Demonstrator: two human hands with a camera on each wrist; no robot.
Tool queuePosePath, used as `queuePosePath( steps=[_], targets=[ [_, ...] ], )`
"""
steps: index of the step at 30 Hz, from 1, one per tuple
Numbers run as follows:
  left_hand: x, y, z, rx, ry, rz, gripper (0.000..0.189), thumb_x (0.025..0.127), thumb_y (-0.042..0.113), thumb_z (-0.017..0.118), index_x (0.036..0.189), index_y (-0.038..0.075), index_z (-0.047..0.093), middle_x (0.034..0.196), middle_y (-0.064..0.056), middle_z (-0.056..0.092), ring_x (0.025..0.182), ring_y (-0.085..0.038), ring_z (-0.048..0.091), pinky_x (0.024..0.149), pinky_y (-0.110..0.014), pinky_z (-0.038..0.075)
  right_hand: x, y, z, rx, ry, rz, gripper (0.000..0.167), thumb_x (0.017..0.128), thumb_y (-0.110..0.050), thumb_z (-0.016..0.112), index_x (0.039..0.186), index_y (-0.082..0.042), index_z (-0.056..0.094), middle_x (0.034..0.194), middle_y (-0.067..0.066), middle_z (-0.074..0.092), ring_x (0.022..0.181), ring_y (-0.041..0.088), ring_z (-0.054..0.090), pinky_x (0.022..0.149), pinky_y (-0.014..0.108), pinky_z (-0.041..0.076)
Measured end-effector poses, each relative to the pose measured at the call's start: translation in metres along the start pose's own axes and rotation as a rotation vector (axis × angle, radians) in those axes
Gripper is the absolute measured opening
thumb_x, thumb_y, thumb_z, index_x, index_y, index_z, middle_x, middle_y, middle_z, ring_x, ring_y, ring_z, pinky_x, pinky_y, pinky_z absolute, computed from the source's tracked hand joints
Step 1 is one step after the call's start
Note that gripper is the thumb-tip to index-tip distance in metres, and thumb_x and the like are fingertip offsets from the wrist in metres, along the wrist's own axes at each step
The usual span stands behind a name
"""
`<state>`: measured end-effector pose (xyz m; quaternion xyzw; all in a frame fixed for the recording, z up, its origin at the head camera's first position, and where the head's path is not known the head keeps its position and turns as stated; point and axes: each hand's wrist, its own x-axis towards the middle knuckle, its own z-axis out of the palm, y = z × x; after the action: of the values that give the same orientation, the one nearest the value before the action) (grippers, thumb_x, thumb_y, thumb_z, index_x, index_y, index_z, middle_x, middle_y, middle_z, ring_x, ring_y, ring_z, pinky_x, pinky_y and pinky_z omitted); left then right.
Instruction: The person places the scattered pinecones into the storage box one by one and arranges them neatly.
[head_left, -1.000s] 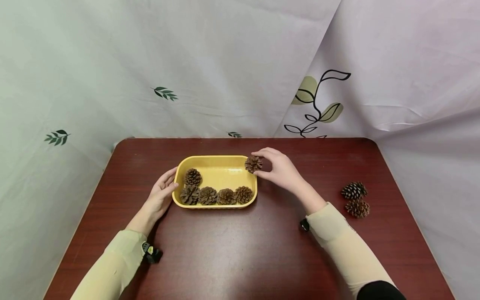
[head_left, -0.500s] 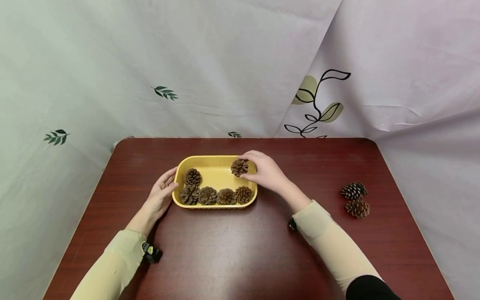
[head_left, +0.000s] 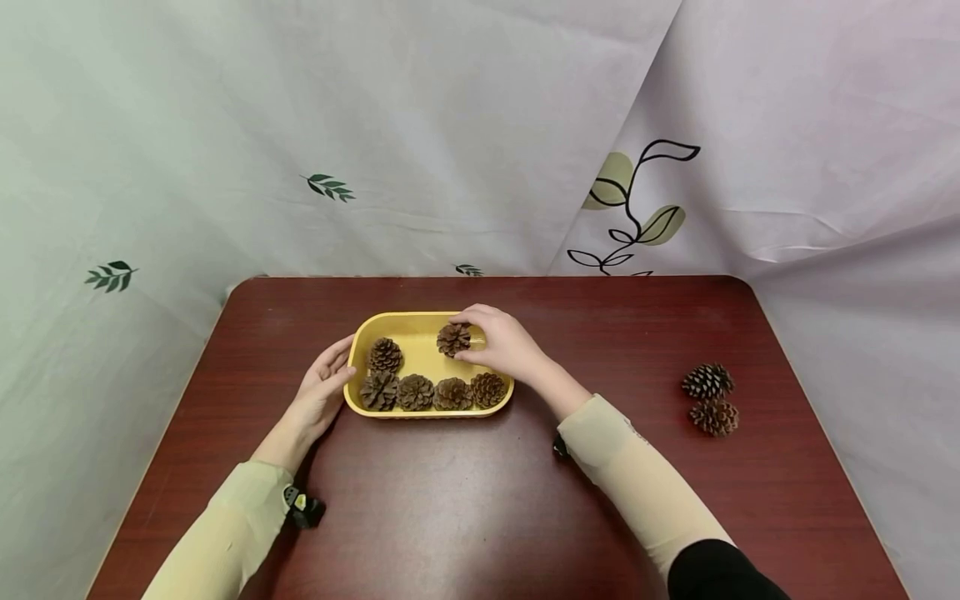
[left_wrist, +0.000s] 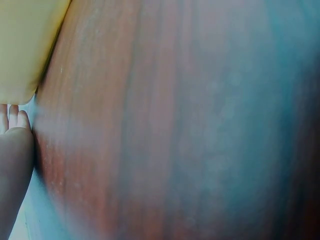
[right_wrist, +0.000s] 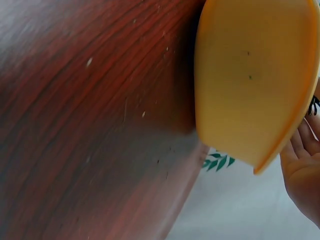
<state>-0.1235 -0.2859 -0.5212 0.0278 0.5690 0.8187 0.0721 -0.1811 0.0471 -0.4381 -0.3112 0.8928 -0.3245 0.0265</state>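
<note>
A yellow tray [head_left: 432, 414] with rounded corners lies on the table. My left hand [head_left: 318, 392] holds its left end, thumb at the rim and fingers along the outer wall; the left wrist view shows part of these fingers [left_wrist: 22, 120]. Inside, several brown pine cones line the near side, such as a pine cone [head_left: 416, 392], and another pine cone [head_left: 386, 356] sits by the left wall. My right hand [head_left: 506, 342] pinches a pine cone [head_left: 453, 340] between thumb and fingers over the tray's far part. Whether that cone touches the tray floor is unclear.
Two loose pine cones lie on the right of the dark red table [head_left: 450, 517]: a darker pine cone [head_left: 708, 381] and, just nearer, a browner pine cone [head_left: 715, 417]. A pale leaf-patterned cloth [head_left: 450, 150] hangs behind the table's far edge.
My right hand has carried the pinched pine cone leftward, from the tray's right end toward the middle of its far side. My left hand and the tray have stayed in place.
</note>
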Motion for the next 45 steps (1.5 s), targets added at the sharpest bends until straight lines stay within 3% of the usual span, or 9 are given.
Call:
queuePosePath(
  steps=[15,33,45],
  targets=[
    [0.001,0.003,0.001,-0.001,0.002,-0.006,0.052,0.104,-0.011,0.049,0.138,0.026,0.061,0.136,0.015,0.069,0.123,0.0,0.065,0.099,-0.017,0.055,0.026,-0.012,0.028,-0.003,-0.099,-0.022,0.058,0.089,-0.022,0.088,0.141,-0.007,0.066,0.144,0.011,0.068,0.136,0.029,0.062,0.121,0.041,0.046],
    [-0.001,0.0,-0.001,0.015,-0.017,-0.002,0.052,0.105,-0.01,0.048,0.137,0.029,0.062,0.137,0.016,0.068,0.124,0.002,0.064,0.099,-0.016,0.055,0.041,-0.014,0.053,-0.043,-0.23,0.029,0.06,0.09,-0.018,0.087,0.144,-0.011,0.064,0.149,0.009,0.064,0.142,0.027,0.058,0.124,0.041,0.042],
    [-0.001,0.001,0.0,-0.007,-0.012,0.004,0.052,0.104,-0.011,0.049,0.139,0.025,0.061,0.137,0.014,0.068,0.124,0.0,0.064,0.099,-0.017,0.055,0.044,-0.02,0.057,-0.061,-0.242,-0.019,0.057,0.09,-0.012,0.086,0.143,-0.01,0.065,0.145,0.008,0.066,0.139,0.025,0.059,0.122,0.038,0.045]
  ],
)
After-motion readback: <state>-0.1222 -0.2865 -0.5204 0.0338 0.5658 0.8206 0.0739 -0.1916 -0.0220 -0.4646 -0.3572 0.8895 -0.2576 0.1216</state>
